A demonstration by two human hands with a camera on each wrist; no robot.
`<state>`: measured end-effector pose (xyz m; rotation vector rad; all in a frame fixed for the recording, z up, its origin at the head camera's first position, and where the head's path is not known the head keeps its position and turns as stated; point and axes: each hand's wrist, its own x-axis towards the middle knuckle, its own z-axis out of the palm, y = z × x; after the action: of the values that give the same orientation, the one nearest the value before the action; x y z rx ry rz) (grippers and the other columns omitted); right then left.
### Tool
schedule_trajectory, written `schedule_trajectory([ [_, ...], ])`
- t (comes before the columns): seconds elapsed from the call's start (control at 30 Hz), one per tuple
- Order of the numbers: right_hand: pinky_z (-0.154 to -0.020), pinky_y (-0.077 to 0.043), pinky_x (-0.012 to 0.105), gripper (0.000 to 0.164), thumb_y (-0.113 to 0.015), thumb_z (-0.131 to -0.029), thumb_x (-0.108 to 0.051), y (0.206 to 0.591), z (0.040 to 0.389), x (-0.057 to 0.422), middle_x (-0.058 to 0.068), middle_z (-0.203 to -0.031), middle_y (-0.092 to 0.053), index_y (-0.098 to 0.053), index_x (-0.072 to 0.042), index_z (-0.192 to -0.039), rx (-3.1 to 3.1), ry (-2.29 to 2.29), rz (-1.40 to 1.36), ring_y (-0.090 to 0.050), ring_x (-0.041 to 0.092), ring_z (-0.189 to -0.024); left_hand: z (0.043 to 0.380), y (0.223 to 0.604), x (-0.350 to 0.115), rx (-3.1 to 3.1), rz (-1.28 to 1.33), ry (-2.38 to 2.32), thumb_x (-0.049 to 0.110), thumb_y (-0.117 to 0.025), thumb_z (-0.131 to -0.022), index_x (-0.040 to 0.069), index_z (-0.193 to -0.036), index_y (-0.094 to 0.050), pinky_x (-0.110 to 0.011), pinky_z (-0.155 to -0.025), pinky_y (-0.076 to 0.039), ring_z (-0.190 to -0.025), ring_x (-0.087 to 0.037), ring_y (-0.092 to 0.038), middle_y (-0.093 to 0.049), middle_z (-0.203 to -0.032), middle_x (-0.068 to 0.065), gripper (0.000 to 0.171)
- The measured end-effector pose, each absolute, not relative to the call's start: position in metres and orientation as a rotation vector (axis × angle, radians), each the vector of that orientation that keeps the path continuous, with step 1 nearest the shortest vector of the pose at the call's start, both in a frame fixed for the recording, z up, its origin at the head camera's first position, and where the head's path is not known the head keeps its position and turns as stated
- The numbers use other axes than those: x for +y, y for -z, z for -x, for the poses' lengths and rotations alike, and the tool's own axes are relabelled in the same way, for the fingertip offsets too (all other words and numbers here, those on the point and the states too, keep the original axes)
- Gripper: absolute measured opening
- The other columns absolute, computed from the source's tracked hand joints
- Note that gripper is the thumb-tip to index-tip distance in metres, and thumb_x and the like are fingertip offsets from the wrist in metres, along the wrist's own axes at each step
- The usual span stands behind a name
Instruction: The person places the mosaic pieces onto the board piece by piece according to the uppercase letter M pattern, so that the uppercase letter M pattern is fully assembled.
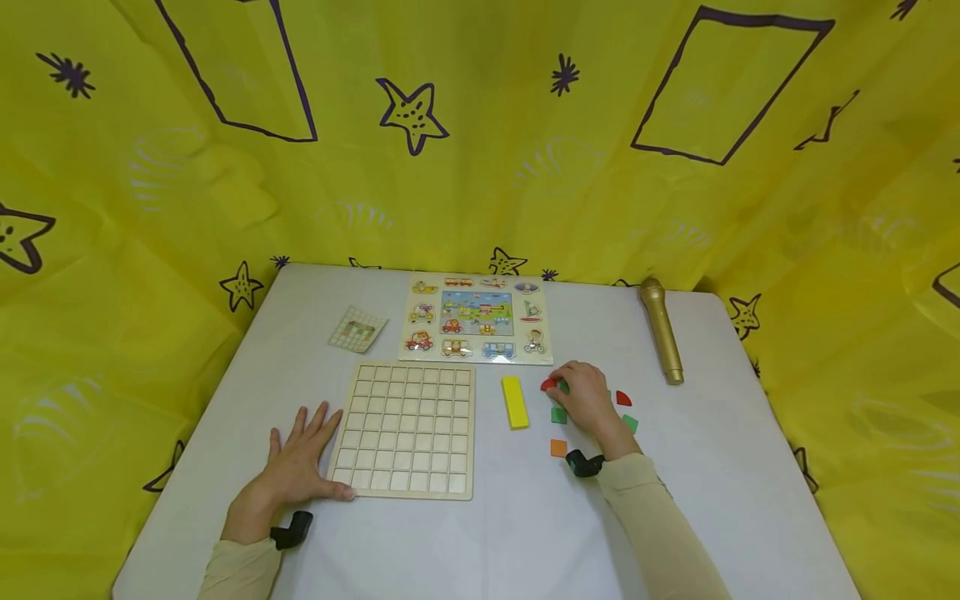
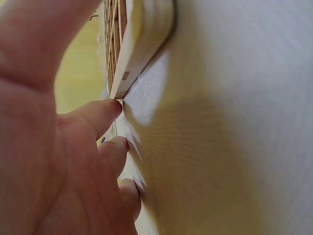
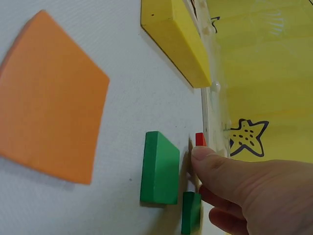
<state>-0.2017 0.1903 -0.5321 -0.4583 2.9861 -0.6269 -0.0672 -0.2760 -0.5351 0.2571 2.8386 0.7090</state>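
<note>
My left hand lies spread at the left side of a wooden grid board. Its thumb rests on the board's near left corner; in the left wrist view a fingertip meets the board's edge. With thumb and fingers my right hand pinches a small red piece, only partly visible in the right wrist view beyond the thumb. Close by on the cloth are green squares, one partly covered by the hand, an orange square and a red quarter-circle piece.
A yellow block lies between the board and the loose pieces. Behind the board are a vehicle picture puzzle and a pattern card. A gold microphone lies at the back right. Yellow curtain surrounds the table.
</note>
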Motion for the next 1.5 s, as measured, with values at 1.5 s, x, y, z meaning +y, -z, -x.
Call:
schedule_trajectory([
  [1.5,-0.094,-0.044,0.038,0.027,-0.075,-0.088,-0.023,0.491,0.205,0.041,0.005,-0.106,-0.070,-0.073,-0.006,-0.108,2.932,1.012,0.756,-0.055,0.025,-0.107,0.067,0.542,-0.277,2.835,-0.249,-0.744,0.073,-0.081,-0.050,0.007,-0.154,-0.025,-0.073,-0.100,0.012,-0.143,-0.048,0.005,-0.009,-0.160,-0.023,0.135],
])
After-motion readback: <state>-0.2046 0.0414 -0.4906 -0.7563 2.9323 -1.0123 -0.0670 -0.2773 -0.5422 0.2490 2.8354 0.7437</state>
